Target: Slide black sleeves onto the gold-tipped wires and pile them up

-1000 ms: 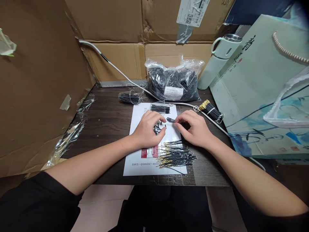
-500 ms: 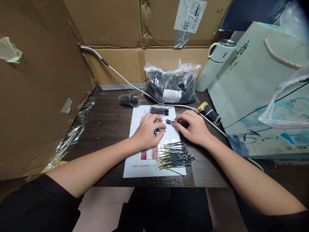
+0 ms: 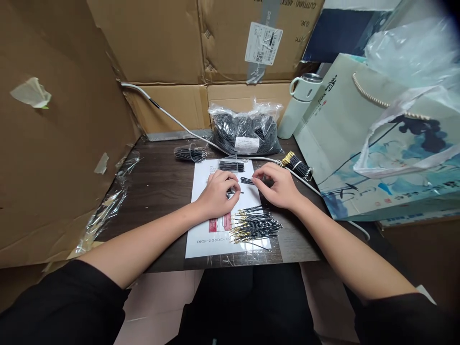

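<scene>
My left hand (image 3: 217,195) rests curled on a white printed sheet (image 3: 201,230), its fingers closed over a few short black wire pieces (image 3: 232,193). My right hand (image 3: 277,187) pinches a small bunch of short black wires (image 3: 246,180) between thumb and forefinger, the bunch pointing toward the left hand. Just below both hands lies a loose pile of black wires with gold tips (image 3: 256,225) on the sheet.
A dark wooden table (image 3: 158,187) is walled by cardboard boxes (image 3: 53,143). At the back stand a clear bag of black wires (image 3: 246,134), small wire bundles (image 3: 190,154), a white cable (image 3: 172,120), a gold-tipped bundle (image 3: 296,164), a pale flask (image 3: 300,103) and a paper gift bag (image 3: 359,143).
The view has tilted and shifted, so everything sits lower left in the picture. Both hands stay over the sheet with little movement; the left fingers have curled tighter.
</scene>
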### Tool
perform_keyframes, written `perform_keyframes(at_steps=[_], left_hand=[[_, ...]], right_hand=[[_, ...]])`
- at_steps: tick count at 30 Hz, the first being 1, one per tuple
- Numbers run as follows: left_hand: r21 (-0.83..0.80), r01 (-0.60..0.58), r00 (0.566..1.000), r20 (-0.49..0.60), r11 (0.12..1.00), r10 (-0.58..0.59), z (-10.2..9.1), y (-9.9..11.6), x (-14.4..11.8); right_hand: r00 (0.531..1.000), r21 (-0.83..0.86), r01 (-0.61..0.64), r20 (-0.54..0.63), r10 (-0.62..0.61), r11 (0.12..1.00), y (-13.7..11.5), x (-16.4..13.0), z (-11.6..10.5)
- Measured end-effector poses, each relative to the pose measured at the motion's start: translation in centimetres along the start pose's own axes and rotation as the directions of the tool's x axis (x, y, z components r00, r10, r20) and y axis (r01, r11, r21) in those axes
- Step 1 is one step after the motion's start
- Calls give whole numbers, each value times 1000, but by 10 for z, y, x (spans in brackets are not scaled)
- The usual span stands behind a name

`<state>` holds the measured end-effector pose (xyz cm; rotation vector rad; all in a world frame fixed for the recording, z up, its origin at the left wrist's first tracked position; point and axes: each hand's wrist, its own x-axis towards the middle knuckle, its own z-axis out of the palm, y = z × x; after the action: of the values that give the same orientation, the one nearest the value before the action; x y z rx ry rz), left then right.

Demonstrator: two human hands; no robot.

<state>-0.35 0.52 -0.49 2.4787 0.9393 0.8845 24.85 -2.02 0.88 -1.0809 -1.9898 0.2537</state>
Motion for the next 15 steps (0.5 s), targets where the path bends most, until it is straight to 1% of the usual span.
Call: perform_keyframes(at_steps=[6, 8, 10, 11, 13, 14, 15], left_hand=[[-38, -76, 993, -88, 996, 72, -2, 5, 3], [-46, -95, 988, -130, 994, 89, -7, 8, 6], [-60, -125, 972, -205, 990, 110, -17, 13, 11], [-71, -151, 957, -262, 986, 127, -24, 17, 13], [-75, -196, 922, -354, 978, 157, -40, 28, 18], [-83, -205, 911, -381, 975, 159, -49, 36, 19], [-105, -211, 910, -385, 972, 156, -57, 46, 18]], right_hand=[[1000, -13, 7, -27, -8, 1000, -9, 6, -13], [1000, -17, 18, -22, -19, 1000, -20, 9, -24], [999, -2, 33, -10, -33, 999, -36, 11, -42], [998, 3, 29, -47, -29, 1000, -47, 12, -52], [982, 33, -17, -185, 23, 999, -68, 14, -77], [969, 43, -47, -239, 56, 998, -79, 15, -90], [962, 30, -76, -261, 81, 997, -90, 15, -102]])
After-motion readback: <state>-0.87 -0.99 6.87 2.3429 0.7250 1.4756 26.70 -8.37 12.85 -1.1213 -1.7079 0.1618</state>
